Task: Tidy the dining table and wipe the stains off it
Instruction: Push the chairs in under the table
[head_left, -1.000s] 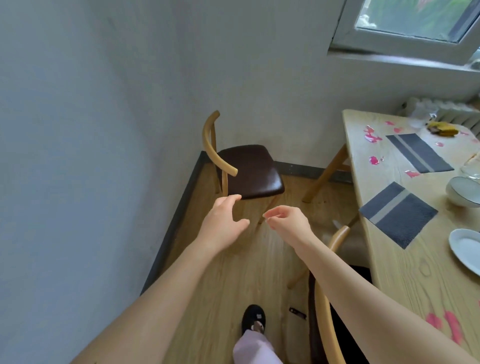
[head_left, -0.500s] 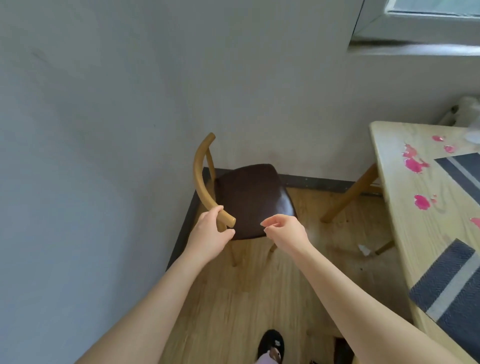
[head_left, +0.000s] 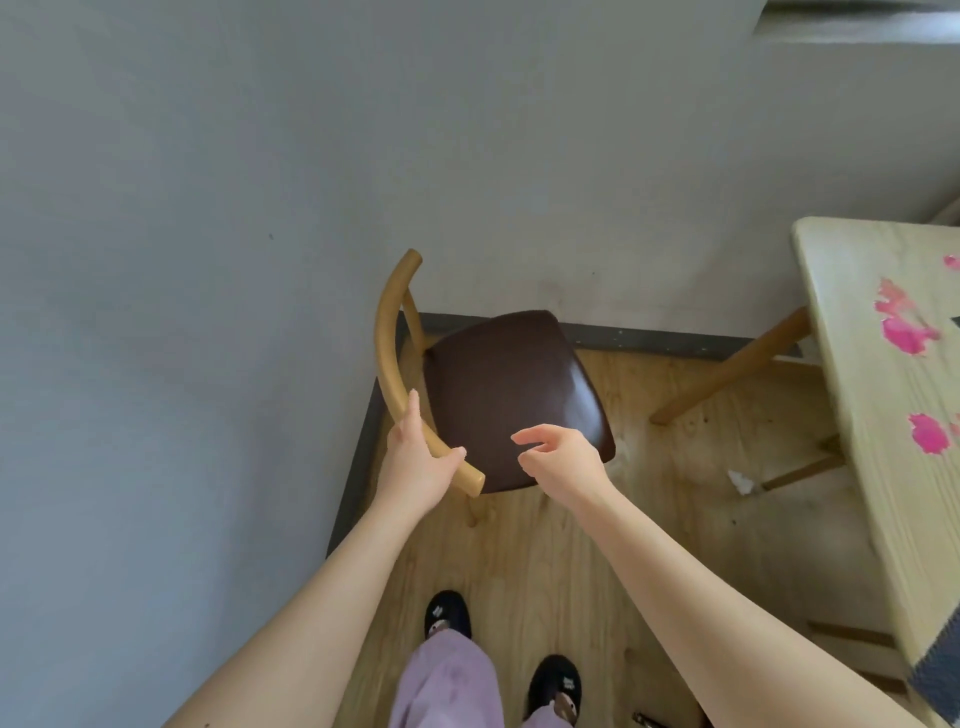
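A: What does the left hand (head_left: 415, 467) hold?
B: Its fingers wrap the chair (head_left: 498, 395) backrest; the right hand (head_left: 563, 457) hovers loosely curled, empty, over the seat.
A: And the table (head_left: 862, 332)?
B: At three o'clock, bearing pink stains (head_left: 906, 332).

I read this as a home dining corner: wooden chair (head_left: 488, 384) with dark padded seat in the far wall corner, light wood dining table (head_left: 883, 415) at right, plank floor (head_left: 597, 545), plain grey walls (head_left: 208, 208).
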